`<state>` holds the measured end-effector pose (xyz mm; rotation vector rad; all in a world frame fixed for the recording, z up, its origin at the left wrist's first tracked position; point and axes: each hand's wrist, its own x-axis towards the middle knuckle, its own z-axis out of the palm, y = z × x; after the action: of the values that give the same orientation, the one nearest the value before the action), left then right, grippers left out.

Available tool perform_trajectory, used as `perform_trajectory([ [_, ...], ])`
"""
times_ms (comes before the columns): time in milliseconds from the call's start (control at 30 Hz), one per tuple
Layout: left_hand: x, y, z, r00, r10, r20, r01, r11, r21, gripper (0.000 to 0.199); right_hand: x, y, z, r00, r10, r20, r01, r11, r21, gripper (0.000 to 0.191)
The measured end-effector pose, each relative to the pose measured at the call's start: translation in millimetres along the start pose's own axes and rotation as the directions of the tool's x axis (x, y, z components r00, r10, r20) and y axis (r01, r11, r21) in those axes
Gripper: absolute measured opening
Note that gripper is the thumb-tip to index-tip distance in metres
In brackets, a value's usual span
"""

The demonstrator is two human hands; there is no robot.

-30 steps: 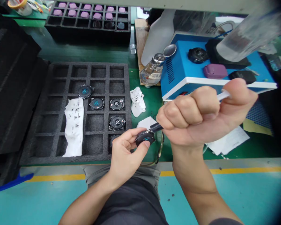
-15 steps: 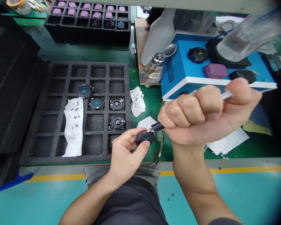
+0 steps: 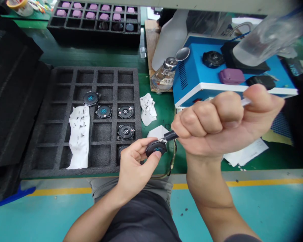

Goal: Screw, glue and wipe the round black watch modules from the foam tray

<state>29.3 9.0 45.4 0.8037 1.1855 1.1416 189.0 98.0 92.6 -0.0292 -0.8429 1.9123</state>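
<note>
tool (image 3: 169,135) shaft buried in right fist (image 3: 222,124); top-right bottle (image 3: 267,37) blurred

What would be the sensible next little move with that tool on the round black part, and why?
Probably keep the tool tip pressed on the round part and work it gently: the right hand grips it in a fist, the left hand pinches the part, and the tip already meets its top edge.
</note>
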Motion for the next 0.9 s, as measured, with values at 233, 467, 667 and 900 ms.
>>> perform_trajectory([
  [233,0.0,-0.9,-0.2,1.000,-0.002,-0.002,0.002,1.000,-0.012,0.028,1.1,-2.4,-2.2,1.000,-0.003,0.000,0.003,1.000,-0.018,0.060],
  [467,1.0,0.7,0.5,1.000,-0.009,-0.006,0.009,1.000,0.001,0.029,0.3,-3.1,-2.7,1.000,-0.009,0.001,0.009,0.999,-0.044,0.060],
  [667,-0.1,0.8,0.1,1.000,-0.010,-0.006,0.010,1.000,-0.002,0.030,0.1,-4.8,-4.6,1.000,-0.008,0.003,0.009,0.998,-0.060,0.060],
  [900,0.6,0.0,0.0,1.000,-0.019,-0.013,0.018,1.000,-0.003,0.030,0.6,-6.0,-4.7,1.000,-0.024,-0.005,0.023,0.995,-0.094,0.061],
])
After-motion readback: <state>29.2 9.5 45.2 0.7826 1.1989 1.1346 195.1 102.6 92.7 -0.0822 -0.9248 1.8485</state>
